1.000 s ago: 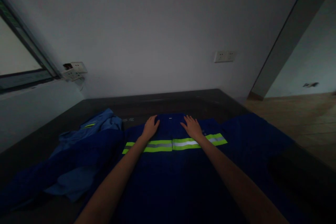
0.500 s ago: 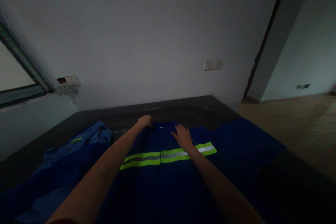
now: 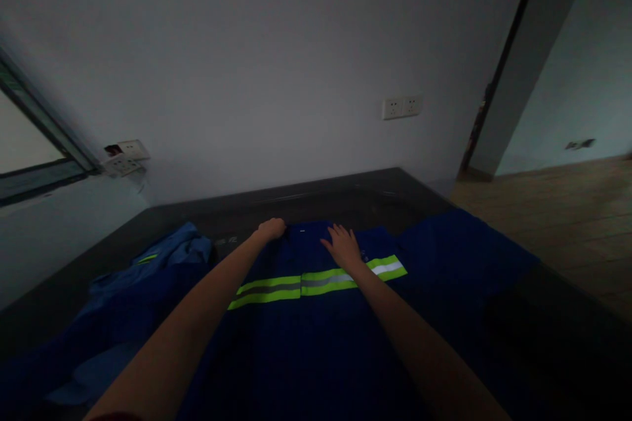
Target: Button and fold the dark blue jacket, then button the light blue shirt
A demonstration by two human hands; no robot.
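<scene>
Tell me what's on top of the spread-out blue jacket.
The right hand lies flat on the jacket near the collar; the left hand is curled at the collar's other side, its grip hidden. Covered: cloth under the right hand and part of the stripe.

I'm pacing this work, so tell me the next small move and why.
Probably ease the navy work jacket outward with the left hand and lay it flat: that hand looks curled at its edge beside the collar, while the right hand lies spread on the opposite side, which should steady it.
</scene>
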